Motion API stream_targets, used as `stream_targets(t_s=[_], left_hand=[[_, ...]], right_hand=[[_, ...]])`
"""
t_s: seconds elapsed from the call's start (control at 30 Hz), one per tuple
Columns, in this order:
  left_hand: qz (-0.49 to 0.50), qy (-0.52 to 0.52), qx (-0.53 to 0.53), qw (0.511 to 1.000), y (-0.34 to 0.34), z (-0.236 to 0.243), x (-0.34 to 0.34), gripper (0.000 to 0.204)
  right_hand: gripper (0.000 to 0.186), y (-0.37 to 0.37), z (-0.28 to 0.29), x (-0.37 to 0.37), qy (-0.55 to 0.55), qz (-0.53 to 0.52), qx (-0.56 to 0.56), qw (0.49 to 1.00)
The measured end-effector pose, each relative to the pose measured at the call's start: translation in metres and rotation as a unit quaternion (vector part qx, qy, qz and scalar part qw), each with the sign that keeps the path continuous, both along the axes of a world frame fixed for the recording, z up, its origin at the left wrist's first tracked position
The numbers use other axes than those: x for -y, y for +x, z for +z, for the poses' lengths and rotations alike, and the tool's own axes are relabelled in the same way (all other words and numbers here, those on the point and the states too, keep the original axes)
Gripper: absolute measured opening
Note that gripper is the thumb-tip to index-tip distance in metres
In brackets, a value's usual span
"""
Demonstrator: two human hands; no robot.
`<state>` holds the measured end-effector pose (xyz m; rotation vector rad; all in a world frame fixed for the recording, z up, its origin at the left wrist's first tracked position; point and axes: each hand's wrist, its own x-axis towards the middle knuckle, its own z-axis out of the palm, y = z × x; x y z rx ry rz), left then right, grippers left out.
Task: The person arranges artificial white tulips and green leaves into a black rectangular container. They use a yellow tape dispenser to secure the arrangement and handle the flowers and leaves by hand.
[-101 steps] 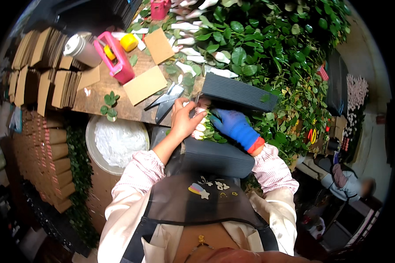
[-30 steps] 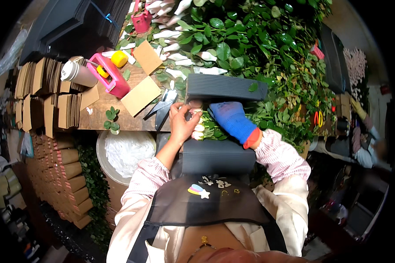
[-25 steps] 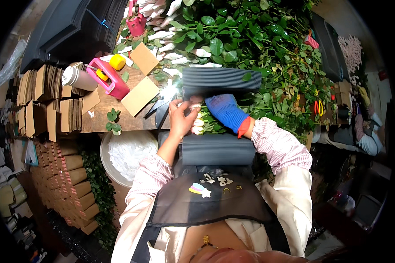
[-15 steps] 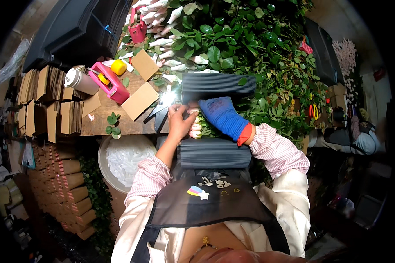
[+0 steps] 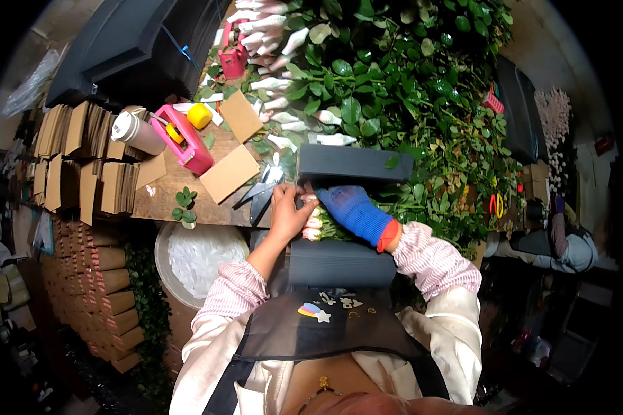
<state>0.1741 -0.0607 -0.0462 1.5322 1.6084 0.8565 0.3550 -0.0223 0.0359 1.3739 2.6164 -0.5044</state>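
Note:
My bare left hand (image 5: 291, 209) has its fingers bent against the heads of a small bunch of pale pink roses (image 5: 313, 225). My right hand (image 5: 356, 209), in a blue knitted glove, lies across the bunch from the other side. Its fingers curl in toward the rose heads, and their tips are partly hidden. The roses rest on dark corrugated wrapping board; one flap (image 5: 342, 264) hangs toward my lap and another flap (image 5: 353, 162) stands up behind my hands. Green stems run rightward under the glove. Beside my left hand lie open scissors (image 5: 262, 197).
A pink tape dispenser (image 5: 190, 149), a white bottle (image 5: 138, 131) and cardboard pieces (image 5: 230, 173) lie to the left. Roses in white sleeves (image 5: 270, 83) and heaped leafy stems (image 5: 429, 104) fill the back. A tub of white pieces (image 5: 204, 259) stands below the table edge.
The whole view has shifted slightly, so the table sits lower and further right. Both hands stay at the rose heads, with only small finger movement.

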Motion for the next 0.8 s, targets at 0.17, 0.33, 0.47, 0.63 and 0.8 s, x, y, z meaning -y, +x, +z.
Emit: stream_targets(t_s=[0.17, 0.33, 0.47, 0.63, 0.8], left_hand=[[-0.055, 0.005, 0.01, 0.998, -0.028, 0.024, 0.007, 0.049], [0.016, 0.042, 0.008, 0.999, -0.09, 0.079, -0.028, 0.034], [0.125, 0.398, -0.25, 0.874, -0.2, 0.132, -0.155, 0.043], [0.204, 0.366, -0.552, 0.721, -0.277, 0.242, -0.254, 0.078], [0.046, 0.367, -0.566, 0.737, -0.31, 0.275, -0.25, 0.03]], right_hand=[[0.043, 0.012, 0.076, 0.019, -0.004, 0.077, -0.297, 0.952], [0.05, 0.019, 0.101, 0.086, -0.072, 0.124, -0.059, 0.988], [0.05, 0.024, 0.086, 0.092, -0.013, 0.093, -0.179, 0.979], [0.052, 0.036, 0.1, 0.079, -0.015, 0.027, -0.35, 0.936], [0.042, 0.042, 0.109, 0.078, -0.014, -0.018, -0.338, 0.941]])
